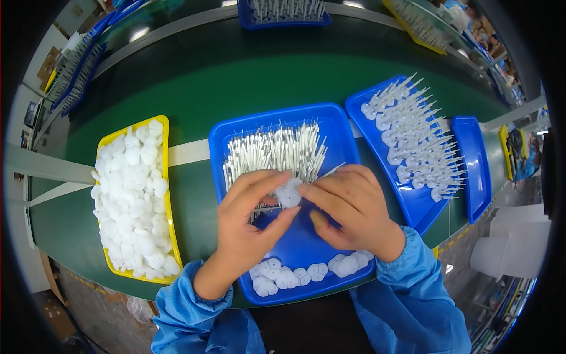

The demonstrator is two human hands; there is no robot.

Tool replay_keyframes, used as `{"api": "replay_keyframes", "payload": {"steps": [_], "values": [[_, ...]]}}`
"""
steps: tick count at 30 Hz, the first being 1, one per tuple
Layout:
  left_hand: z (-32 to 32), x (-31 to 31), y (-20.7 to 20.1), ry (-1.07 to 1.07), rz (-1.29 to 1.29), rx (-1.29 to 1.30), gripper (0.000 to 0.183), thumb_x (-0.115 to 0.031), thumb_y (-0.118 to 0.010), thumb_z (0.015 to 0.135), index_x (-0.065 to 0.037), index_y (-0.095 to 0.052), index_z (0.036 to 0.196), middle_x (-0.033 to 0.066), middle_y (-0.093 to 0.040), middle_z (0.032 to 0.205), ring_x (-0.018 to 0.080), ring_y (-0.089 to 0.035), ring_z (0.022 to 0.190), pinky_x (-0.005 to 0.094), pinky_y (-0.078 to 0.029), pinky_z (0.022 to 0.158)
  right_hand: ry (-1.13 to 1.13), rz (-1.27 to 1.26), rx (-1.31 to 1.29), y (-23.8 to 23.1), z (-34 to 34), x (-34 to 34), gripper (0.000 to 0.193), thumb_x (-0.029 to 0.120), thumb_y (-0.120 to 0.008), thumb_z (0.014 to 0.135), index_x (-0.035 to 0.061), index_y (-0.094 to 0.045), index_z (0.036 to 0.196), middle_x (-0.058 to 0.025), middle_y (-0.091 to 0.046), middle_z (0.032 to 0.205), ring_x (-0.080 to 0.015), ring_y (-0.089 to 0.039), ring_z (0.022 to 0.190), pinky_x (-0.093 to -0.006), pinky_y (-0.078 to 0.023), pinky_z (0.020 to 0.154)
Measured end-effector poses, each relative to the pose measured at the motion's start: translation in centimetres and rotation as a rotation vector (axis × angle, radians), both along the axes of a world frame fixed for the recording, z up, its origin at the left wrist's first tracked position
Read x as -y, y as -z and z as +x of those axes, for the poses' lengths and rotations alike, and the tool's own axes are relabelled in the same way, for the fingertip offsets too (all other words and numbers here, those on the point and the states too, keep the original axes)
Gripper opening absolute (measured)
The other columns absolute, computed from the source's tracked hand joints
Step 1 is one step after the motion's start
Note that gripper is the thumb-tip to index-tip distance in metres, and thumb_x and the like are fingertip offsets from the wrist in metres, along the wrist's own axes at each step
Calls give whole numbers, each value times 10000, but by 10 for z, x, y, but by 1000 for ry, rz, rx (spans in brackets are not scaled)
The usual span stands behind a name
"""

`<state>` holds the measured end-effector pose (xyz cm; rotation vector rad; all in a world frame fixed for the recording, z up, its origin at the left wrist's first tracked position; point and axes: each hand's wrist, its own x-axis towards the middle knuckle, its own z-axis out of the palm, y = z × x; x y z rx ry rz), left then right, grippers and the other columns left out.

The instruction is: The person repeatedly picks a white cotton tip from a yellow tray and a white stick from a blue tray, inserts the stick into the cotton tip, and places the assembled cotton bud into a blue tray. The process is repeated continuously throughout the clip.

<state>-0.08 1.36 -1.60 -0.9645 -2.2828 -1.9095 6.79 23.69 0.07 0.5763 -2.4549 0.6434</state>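
Observation:
Above the middle of a blue tray [295, 236], my left hand [250, 212] pinches a white plastic disc [288, 193] between thumb and fingers. My right hand [354, 206] is curled, its fingertips against the disc's right side. A thin rod [334, 169] shows just above my right knuckles; I cannot tell whether that hand holds it. Behind my hands, many thin white rods [274, 150] stand packed in the tray's far part. More white discs [286, 277] lie in a row along its near edge.
At the left, a yellow tray [172, 227] is heaped with white discs. A blue tray [421, 221] at the right carries rows of discs with rods attached, beside another blue tray [474, 168]. Further trays [286, 25] stand across the green table [194, 76].

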Motion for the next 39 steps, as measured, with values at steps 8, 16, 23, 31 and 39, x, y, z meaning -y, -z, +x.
{"api": "replay_keyframes", "payload": {"steps": [8, 16, 23, 31, 39], "values": [[0, -1, 0, 13, -49, -64, 587, 57, -888, 846, -68, -762, 1405, 142, -729, 1334, 235, -745, 1122, 317, -643, 836, -39, 46, 0, -12, 5, -2, 509, 83, -822, 778, 169, -813, 1280, -24, -746, 1142, -237, -719, 971, -446, -558, 966], [1, 0, -2, 80, 3, 2, 512, 43, -827, 916, -62, -765, 1413, 135, -711, 1349, 218, -731, 1102, 312, -636, 845, 190, 71, 35, -7, -1, -14, 371, 85, -827, 817, 122, -806, 1185, -41, -747, 1118, -264, -716, 956, -451, -537, 969], [-2, 4, 7, 72, 219, 344, 287, -14, -721, 1060, -1, -790, 1339, 121, -693, 1288, 153, -708, 1022, 271, -599, 819, 155, 233, 50, -14, 17, -28, 220, 144, -861, 830, 116, -798, 1040, -19, -766, 1058, -238, -716, 918, -420, -536, 923], [-3, 9, 9, 94, 218, 375, 396, 66, -670, 1043, 4, -737, 1429, 119, -634, 1344, 168, -696, 1088, 270, -635, 920, 227, 71, 255, 4, 0, 2, 354, 98, -855, 830, 86, -734, 1162, -61, -735, 968, -229, -728, 856, -415, -542, 806], [-4, -1, 9, 122, 70, 352, 678, 175, -625, 923, -87, -674, 1547, 103, -580, 1370, 171, -645, 1219, 273, -627, 934, -134, -1208, 591, 0, -14, -14, 192, -19, -816, 992, -3, -707, 1149, -87, -787, 1101, -154, -785, 999, -286, -632, 863]]}}
